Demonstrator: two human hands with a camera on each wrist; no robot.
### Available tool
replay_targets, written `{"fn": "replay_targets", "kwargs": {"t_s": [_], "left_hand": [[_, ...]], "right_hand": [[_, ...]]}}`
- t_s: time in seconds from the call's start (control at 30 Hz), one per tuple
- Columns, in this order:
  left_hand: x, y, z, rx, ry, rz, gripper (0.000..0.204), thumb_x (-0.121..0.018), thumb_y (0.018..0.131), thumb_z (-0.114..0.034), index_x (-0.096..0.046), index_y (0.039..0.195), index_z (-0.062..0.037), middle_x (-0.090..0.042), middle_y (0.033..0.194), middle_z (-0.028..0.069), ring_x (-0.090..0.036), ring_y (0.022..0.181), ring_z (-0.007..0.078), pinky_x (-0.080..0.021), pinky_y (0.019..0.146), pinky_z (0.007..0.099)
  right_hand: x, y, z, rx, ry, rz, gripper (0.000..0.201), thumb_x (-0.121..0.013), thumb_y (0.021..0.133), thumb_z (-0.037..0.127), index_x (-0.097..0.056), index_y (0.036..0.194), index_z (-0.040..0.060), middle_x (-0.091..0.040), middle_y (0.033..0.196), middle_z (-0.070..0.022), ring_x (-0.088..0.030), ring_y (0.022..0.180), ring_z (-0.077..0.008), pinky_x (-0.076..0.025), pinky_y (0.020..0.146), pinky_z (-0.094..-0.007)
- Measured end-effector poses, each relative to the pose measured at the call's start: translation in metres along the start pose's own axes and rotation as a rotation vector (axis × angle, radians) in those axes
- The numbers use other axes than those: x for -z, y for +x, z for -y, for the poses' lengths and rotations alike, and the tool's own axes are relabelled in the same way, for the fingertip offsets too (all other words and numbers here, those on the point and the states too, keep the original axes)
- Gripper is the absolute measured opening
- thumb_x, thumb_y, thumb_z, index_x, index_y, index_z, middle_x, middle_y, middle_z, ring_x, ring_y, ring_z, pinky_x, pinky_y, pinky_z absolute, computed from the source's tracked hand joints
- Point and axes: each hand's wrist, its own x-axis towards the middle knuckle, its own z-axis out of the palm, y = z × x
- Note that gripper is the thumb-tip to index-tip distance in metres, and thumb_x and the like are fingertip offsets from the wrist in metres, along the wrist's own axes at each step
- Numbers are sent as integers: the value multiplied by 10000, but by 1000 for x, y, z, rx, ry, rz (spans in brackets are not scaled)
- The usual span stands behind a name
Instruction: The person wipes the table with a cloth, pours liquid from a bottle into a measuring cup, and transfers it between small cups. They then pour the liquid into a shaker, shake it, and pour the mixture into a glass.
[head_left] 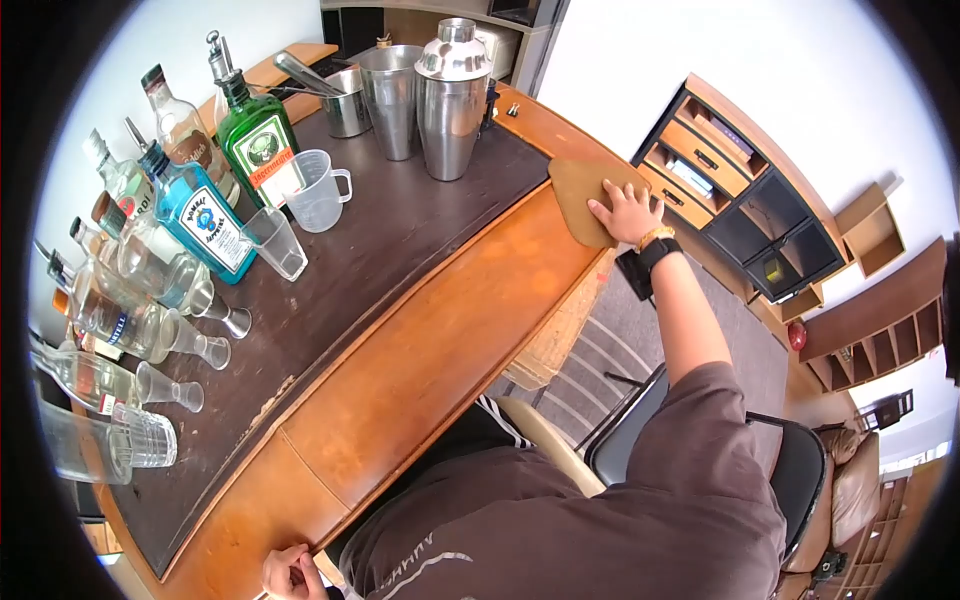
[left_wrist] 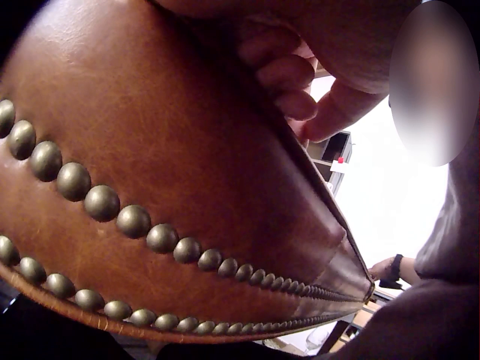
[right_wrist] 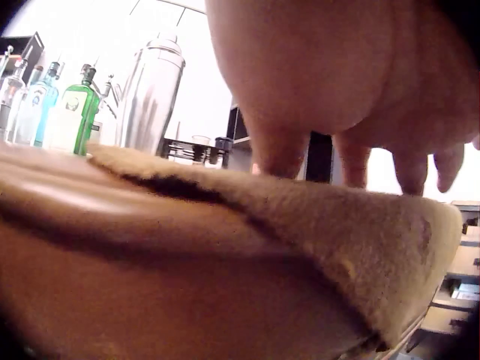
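A tan cloth [head_left: 578, 208] with a fuzzy underside lies over the far right end of the brown leather-covered bar top [head_left: 440, 330]. My right hand [head_left: 630, 212] rests on this cloth with its fingers spread, and the right wrist view shows the fingertips pressing down on the cloth [right_wrist: 352, 240]. At the bottom of the head view my left hand [head_left: 290, 574] is by the bar's near edge, fingers loosely curled and nothing visible in them. In the left wrist view those curled fingers [left_wrist: 285, 75] are beside the leather edge, above rows of brass studs [left_wrist: 101, 202].
Several bottles, among them a green one [head_left: 262, 140] and a blue one [head_left: 205, 215], line the dark inset. A plastic measuring jug [head_left: 318, 195], a small glass [head_left: 278, 245], metal tins and a cocktail shaker [head_left: 453, 110] stand there too. A chair [head_left: 640, 420] is beside the person.
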Motion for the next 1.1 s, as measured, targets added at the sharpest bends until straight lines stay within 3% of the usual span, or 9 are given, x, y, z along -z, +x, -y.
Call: {"fn": "replay_targets", "kwargs": {"t_s": [0.1,0.2,0.57,0.6,0.77,0.9,0.93,1.03,1.1], "left_hand": [[0,2,-5,-15,8,-13,103,-661,914,-92,-698,924,4,-610,724,61,-491,566,113,-348,492,251],[0,0,-3,11,-5,-15,102,-660,914,-91,-698,924,4,-624,745,64,-493,577,110,-354,500,250],[5,0,-5,35,4,36,118,-642,925,-87,-693,965,13,-665,814,91,-578,660,152,-445,576,267],[-4,-7,8,53,12,-46,31,-638,835,-12,-637,804,-6,-553,681,47,-402,517,98,-262,467,252],[-5,-5,4,18,11,-84,31,-647,796,10,-647,774,-12,-503,605,44,-404,493,124,-275,465,266],[3,0,-3,32,0,-16,54,-685,776,-7,-666,797,-54,-519,579,25,-443,466,142,-338,446,269],[7,2,-6,78,-38,40,72,-685,774,12,-685,822,-42,-574,619,39,-510,502,144,-379,457,256],[11,13,-23,94,-121,54,98,-679,787,31,-704,870,-15,-655,718,73,-615,580,157,-456,501,246],[18,30,-36,-45,-82,60,74,-682,801,3,-705,868,-19,-658,712,81,-619,567,166,-472,495,257]], "right_hand": [[4,24,-20,281,85,104,609,-373,966,587,-244,1518,362,-145,1614,-88,-97,1460,-450,-120,1139,-647],[13,36,-27,382,-35,144,578,-361,985,561,-235,1518,377,-135,1615,-89,-81,1465,-437,-123,1126,-671],[0,27,-12,297,124,160,819,-337,841,815,-150,1532,415,-11,1625,-128,19,1486,-382,-69,1152,-598],[-1,35,-14,315,127,158,795,-326,854,805,-161,1529,420,-15,1626,-124,20,1486,-382,-59,1154,-595],[5,53,-19,400,101,176,737,-300,881,782,-188,1520,433,-31,1624,-128,21,1487,-374,-62,1160,-594],[3,58,9,638,290,-82,591,-403,953,623,-335,1485,375,-154,1605,-148,-59,1485,-376,-100,1146,-618],[14,26,38,759,382,-270,483,-505,974,461,-476,1411,256,-380,1503,-162,-277,1434,-343,-234,1137,-536],[46,-49,117,941,730,-246,226,-655,913,210,-683,1054,35,-674,1060,-96,-620,1053,-223,-460,934,-310],[41,-61,155,972,863,-155,178,-647,911,156,-686,1022,21,-682,970,-64,-639,954,-168,-494,851,-292]]}}
